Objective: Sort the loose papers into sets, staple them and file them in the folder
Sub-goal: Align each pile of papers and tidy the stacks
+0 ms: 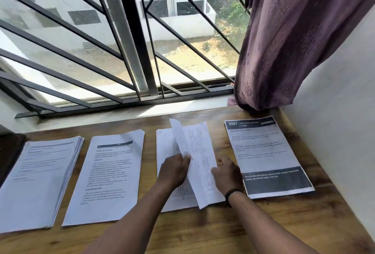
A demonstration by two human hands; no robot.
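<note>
Several stacks of printed papers lie in a row on the wooden desk (203, 231). The far-left stack (38, 182) and the second stack (105, 174) lie flat and untouched. At the third stack (203, 146), a table-printed set, my left hand (174, 170) pinches a lifted sheet (186, 158) that stands up on edge. My right hand (227, 172) presses on the right side of that same stack, fingers curled at its edge. The far-right stack (265, 156) has a dark header reading 3087 and a dark band at the bottom.
A barred window (121, 41) runs along the back of the desk. A purple curtain (294, 36) hangs at the back right corner, touching the desk. A white wall (341, 132) bounds the right side. A dark object (10, 152) sits at the far left edge.
</note>
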